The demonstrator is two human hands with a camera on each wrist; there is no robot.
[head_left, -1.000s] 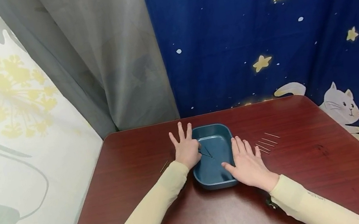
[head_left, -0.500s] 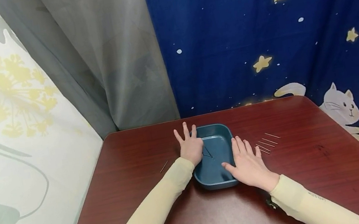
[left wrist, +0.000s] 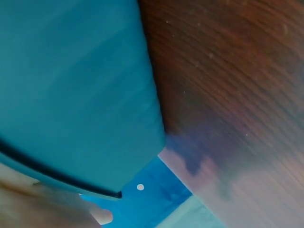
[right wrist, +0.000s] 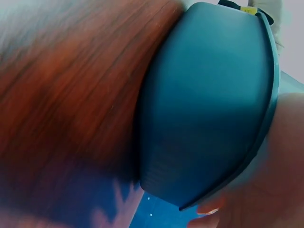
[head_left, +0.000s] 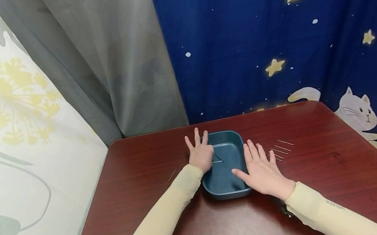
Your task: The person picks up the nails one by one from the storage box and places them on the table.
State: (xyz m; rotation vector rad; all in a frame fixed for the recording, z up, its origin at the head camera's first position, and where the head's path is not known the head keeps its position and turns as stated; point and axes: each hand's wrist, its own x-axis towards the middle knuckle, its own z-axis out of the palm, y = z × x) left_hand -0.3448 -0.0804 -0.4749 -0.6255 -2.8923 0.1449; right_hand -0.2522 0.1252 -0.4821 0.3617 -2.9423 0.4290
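Observation:
A deep blue-green rectangular tray sits on the table. My left hand reaches over its left rim with three fingers spread; its thumb and index finger are curled down inside, mostly hidden. From them a thin needle sticks out, and its tip meets a second dark needle in the tray. My right hand rests with straight fingers along the right rim, thumb over the tray's inside. Both wrist views show mostly the tray's outer wall, with part of each hand at the rim.
Several thin needles lie in a slanting row on the table right of the tray. Another needle lies to the left. The dark red table ends at curtains behind.
My left hand has moved right, farther over the tray. The needle at its fingers has swung level and now catches the light. The right hand has shifted only slightly.

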